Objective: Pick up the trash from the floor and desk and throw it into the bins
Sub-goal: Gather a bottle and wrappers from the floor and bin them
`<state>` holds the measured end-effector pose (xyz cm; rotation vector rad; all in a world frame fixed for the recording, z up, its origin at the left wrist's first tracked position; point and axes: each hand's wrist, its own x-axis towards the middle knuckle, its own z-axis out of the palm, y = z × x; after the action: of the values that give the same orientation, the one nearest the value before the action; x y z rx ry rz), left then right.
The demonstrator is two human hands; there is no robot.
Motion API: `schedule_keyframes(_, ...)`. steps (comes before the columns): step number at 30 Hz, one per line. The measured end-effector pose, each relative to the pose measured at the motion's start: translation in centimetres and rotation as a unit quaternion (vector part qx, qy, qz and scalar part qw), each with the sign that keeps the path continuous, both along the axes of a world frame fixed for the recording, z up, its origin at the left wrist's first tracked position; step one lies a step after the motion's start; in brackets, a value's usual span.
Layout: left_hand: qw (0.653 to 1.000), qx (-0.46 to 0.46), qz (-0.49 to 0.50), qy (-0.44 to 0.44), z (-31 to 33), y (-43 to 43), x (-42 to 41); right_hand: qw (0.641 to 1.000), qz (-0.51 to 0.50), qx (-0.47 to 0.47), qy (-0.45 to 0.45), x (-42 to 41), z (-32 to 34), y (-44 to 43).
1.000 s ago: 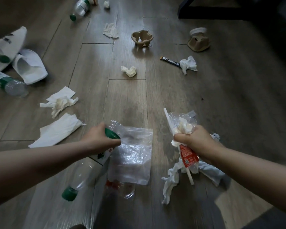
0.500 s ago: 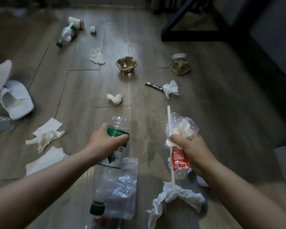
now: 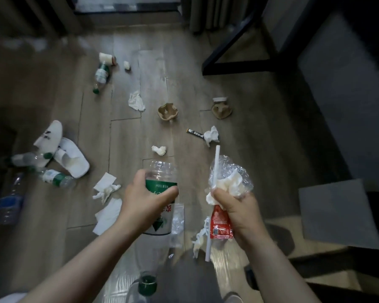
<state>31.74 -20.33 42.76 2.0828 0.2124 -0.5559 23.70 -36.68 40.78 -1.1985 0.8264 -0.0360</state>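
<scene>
Blurry blue-labelled bottle (image 3: 9, 202), far left

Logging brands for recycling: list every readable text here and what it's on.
"550ml", upside down: green label of the water bottle in the left hand.
"农", red: same label, lower down.
Red sachet, black stick packet, slipper: print too blurred to read.

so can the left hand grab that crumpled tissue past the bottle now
Probably not: the left hand is full, gripping the green-labelled bottle, though nothing blocks the way to the crumpled tissue.
</scene>
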Motion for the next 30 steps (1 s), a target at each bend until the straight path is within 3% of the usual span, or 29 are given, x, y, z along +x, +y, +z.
schedule_keyframes(3, 0.999, -0.032, 0.014, -0.019, 10.7, -0.4, -0.1, 1.000, 0.003, -0.015, -0.019, -0.8, 10.9, 0.3)
schedule_keyframes(10, 0.987, -0.114, -0.054, -0.098, 34.4, -2.2, -2.1, 0.979, 0.004, -0.175, -0.108, -3.7, 36.0, -1.0)
schedule_keyframes(15, 0.953, -0.201, -0.168, -0.154, 47.8, -4.0, -5.1, 0.951, -0.121, -0.246, -0.143, -10.6, 50.7, -0.7)
schedule_keyframes(22, 0.862, -0.302, -0.361, -0.186, 60.4, -9.5, -14.4, 0.864, -0.320, -0.348, -0.172, -24.1, 62.9, 1.0)
schedule_keyframes(30, 0.697, -0.404, -0.563, -0.185, 70.1, -12.7, -35.4, 0.705, -0.502, -0.488, -0.113, -45.4, 71.8, 5.4)
